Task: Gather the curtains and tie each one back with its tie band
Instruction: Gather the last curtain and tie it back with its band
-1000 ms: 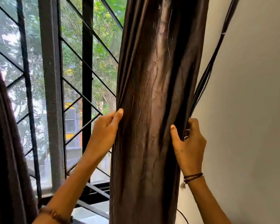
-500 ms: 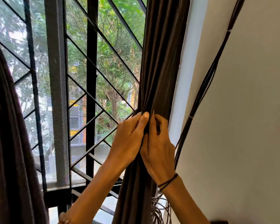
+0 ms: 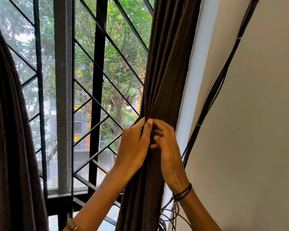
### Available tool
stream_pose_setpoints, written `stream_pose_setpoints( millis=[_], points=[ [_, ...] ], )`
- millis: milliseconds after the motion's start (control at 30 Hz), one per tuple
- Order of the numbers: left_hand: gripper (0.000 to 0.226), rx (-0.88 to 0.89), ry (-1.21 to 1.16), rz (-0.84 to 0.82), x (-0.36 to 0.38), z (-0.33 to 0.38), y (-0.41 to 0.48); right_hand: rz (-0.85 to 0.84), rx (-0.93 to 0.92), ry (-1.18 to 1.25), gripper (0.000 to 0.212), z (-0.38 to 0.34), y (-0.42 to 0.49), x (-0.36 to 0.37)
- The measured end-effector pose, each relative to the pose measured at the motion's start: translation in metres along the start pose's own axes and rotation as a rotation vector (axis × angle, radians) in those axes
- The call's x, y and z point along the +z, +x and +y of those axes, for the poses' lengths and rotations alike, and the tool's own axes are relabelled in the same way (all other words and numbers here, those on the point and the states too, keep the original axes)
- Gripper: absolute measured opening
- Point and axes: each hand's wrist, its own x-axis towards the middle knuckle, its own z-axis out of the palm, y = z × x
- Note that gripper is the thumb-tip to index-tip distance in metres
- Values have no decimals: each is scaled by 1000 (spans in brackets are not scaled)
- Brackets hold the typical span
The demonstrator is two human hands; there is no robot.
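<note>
Window w/ a black diagonal grille (image 3: 97, 80) fills the left & centre, trees outside; a plain wall (image 3: 257, 114) is on the right w/ a bundle of black cables (image 3: 215, 90) running down it. Between grille & wall, right at the window's edge, hangs the dark brown curtain (image 3: 167, 64), bunched into narrow folds. Both hands meet on it at mid-height. The left hand (image 3: 133, 147) wraps round the bunch from the window side, thumb pressed on the front. The right hand (image 3: 167, 147) comes in from the wall side, fingers curled, pinching folds at the front & touching the left thumb. No tie band can be made out; it may be under the fingers, can't tell. The other curtain (image 3: 7, 130) hangs at far left, no band visible on it. Step in hand, I'd say: squeeze the gather tight, ready for the band. To do it well, one hand should take the whole bunch, no stray folds left out, so the other is free for the band. Wrap at the pinch point, snug, & mind the cables just beside: don't catch them in the loop.
</note>
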Motion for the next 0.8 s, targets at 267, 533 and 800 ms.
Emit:
stream_pose_setpoints(
  millis=[267,533,800],
  points=[
    [40,82,44,-180,11,-9,-17,180,143,-212,48,-16,29,-8],
    [52,-285,-139,-147,9,-25,-19,282,281,-6,25,-10,24,-23],
    [57,-472,-448,-355,21,-29,-9,260,274,37,26,-5,8,-23]
  ],
)
